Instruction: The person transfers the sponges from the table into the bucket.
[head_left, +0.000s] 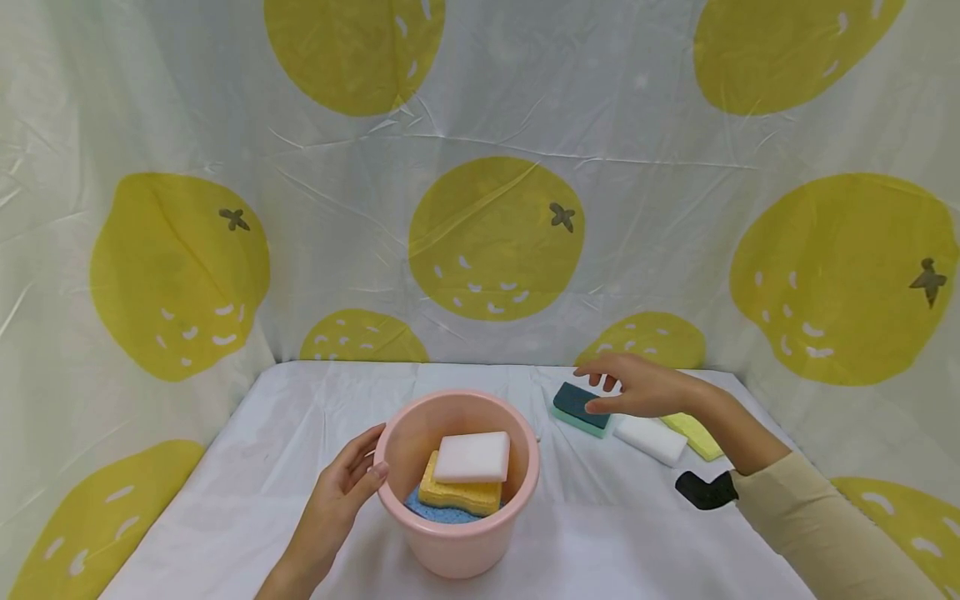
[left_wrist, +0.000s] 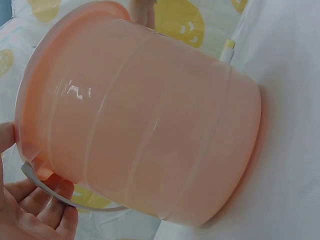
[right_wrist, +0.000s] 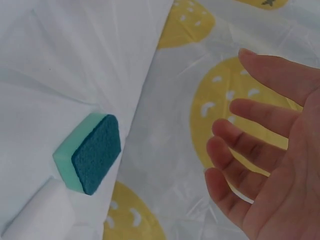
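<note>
Nearest me, the person's left hand [head_left: 337, 492] grips the rim of a round pink plastic bucket [head_left: 456, 550], thumb and fingers bent about its edge. Inside, a white rectangular block [head_left: 472, 457] sits on a wavy-edged yellow sponge [head_left: 459, 495], with a blue sponge [head_left: 441, 510] beneath. Farther across the white-covered worktop [head_left: 585, 533] lie a second white block [head_left: 649, 439], a pale yellow pad [head_left: 696, 437] partly behind the forearm, and a green sponge with a dark scouring face [head_left: 581, 407]. Above these the right hand [head_left: 637, 385] hovers, fingers loosely spread, holding nothing. I'd judge the loading half done: three in, three out.
</note>
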